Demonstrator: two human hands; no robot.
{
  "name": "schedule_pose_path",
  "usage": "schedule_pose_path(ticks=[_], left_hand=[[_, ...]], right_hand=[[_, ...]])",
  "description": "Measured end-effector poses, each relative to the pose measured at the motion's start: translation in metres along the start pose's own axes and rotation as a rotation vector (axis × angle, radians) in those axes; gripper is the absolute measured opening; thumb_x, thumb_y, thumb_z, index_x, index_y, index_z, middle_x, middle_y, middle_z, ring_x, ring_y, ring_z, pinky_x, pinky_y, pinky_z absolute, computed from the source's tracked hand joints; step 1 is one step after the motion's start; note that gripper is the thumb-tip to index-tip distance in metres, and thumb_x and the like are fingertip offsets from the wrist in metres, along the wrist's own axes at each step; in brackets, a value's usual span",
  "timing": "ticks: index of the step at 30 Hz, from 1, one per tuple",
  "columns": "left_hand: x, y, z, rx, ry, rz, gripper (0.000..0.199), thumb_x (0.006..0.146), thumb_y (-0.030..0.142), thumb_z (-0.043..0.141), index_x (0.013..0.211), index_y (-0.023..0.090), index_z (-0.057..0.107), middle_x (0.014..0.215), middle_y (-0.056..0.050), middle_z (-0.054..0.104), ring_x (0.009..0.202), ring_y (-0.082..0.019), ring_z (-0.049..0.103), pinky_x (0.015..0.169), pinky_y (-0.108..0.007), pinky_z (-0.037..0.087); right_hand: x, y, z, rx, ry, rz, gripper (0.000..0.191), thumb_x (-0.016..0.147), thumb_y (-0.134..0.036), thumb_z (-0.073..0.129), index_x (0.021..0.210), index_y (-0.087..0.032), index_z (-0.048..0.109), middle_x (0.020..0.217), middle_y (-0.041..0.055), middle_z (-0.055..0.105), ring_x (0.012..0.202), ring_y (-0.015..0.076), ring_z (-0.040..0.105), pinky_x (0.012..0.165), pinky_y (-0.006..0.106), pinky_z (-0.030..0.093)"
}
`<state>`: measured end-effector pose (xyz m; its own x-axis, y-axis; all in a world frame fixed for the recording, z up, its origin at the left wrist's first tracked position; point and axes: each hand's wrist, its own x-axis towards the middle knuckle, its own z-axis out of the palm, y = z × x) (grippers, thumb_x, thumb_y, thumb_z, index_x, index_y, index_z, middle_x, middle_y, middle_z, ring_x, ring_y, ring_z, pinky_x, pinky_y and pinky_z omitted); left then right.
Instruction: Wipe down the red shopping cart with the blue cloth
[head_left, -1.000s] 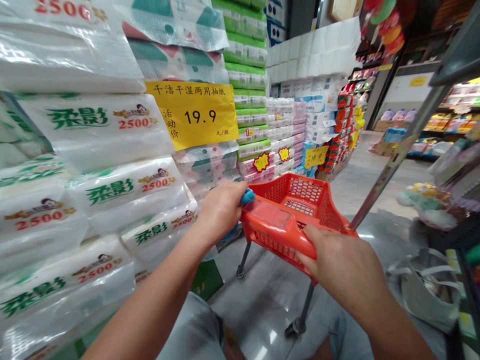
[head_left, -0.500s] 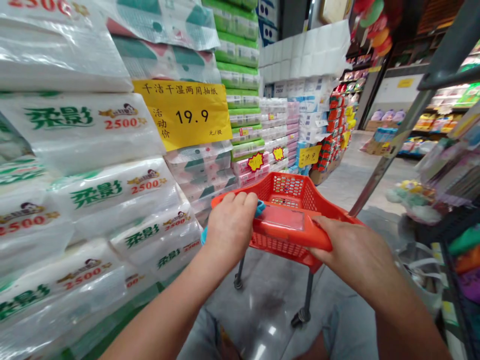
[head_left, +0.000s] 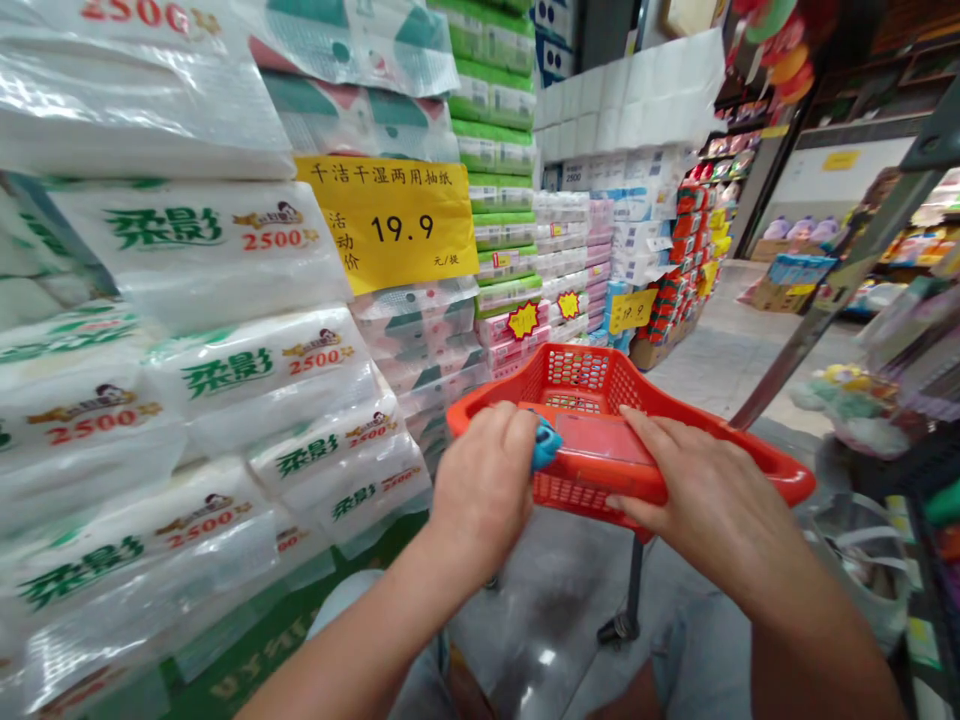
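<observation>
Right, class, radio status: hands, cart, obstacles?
Left hand, right hand: both on red handle. Cart directly ahead. Tissue packs close left, metal pole right.

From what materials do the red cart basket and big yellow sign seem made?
Red cart basket: probably moulded plastic, slightly glossy, judging by its perforated walls and rounded rim.
Big yellow sign: likely paper, fairly matte; a thin sheet with printed characters.

The head camera looks forward and down, close above the left hand (head_left: 484, 490) and the right hand (head_left: 712, 480). The red cart (head_left: 607, 465) is near, just below mid-frame; the aisle floor (head_left: 709, 345) recedes beyond.
</observation>
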<state>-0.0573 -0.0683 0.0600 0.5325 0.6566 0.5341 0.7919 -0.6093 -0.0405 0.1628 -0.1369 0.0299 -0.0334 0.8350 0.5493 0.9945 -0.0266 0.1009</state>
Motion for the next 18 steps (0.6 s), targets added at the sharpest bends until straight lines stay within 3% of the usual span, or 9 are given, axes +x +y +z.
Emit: schedule_pose_path(ticks=[3,7,9,12,15,18], left_hand=[[-0.005,-0.001,0.004,-0.113,0.014,0.027,0.019,0.09,0.019,0.048,0.107,0.021,0.057,0.109,-0.007,0.067,0.1,-0.022,0.063,0.085,-0.033,0.052],[-0.001,-0.04,0.004,-0.115,0.032,-0.287,0.018,0.09,0.024,0.05,0.106,0.02,0.057,0.103,-0.008,0.067,0.095,-0.025,0.065,0.081,-0.037,0.052],[-0.003,-0.051,0.004,-0.131,0.053,-0.345,0.017,0.091,0.025,0.05,0.105,0.02,0.057,0.101,-0.008,0.067,0.094,-0.026,0.065,0.08,-0.037,0.051],[-0.011,-0.041,0.003,-0.236,0.071,-0.149,0.017,0.09,0.021,0.048,0.104,0.021,0.057,0.103,-0.007,0.067,0.096,-0.023,0.064,0.082,-0.034,0.051],[-0.016,-0.021,-0.001,-0.35,0.062,0.129,0.021,0.09,0.019,0.046,0.109,0.021,0.056,0.107,-0.007,0.067,0.1,-0.021,0.063,0.086,-0.033,0.05],[-0.005,-0.019,-0.003,-0.461,-0.016,0.207,0.02,0.09,0.021,0.048,0.108,0.021,0.056,0.106,-0.006,0.068,0.098,-0.02,0.063,0.085,-0.032,0.05]], right_hand=[[0.003,-0.01,0.0,0.033,0.035,-0.066,0.074,0.073,-0.039,0.077,0.14,-0.02,0.051,0.136,0.0114,0.062,0.115,0.033,0.062,0.092,0.048,0.054],[0.004,-0.007,0.002,0.035,0.055,-0.109,0.069,0.076,-0.035,0.075,0.139,-0.023,0.052,0.131,0.0073,0.065,0.112,0.0301,0.062,0.088,0.044,0.055],[0.002,0.002,0.004,0.041,0.059,-0.124,0.067,0.077,-0.034,0.073,0.14,-0.024,0.052,0.13,0.0066,0.065,0.113,0.0293,0.062,0.088,0.043,0.055],[-0.004,0.019,0.007,0.06,0.043,-0.124,0.067,0.078,-0.038,0.07,0.141,-0.025,0.05,0.132,0.0065,0.065,0.113,0.0299,0.062,0.088,0.045,0.054],[-0.008,0.027,0.008,0.076,0.03,-0.1,0.075,0.078,-0.057,0.068,0.141,-0.02,0.05,0.133,0.0122,0.063,0.118,0.0348,0.06,0.096,0.052,0.051],[-0.006,0.019,0.004,0.091,0.035,-0.11,0.085,0.077,-0.074,0.062,0.138,-0.015,0.053,0.134,0.017,0.062,0.123,0.038,0.056,0.103,0.056,0.045]])
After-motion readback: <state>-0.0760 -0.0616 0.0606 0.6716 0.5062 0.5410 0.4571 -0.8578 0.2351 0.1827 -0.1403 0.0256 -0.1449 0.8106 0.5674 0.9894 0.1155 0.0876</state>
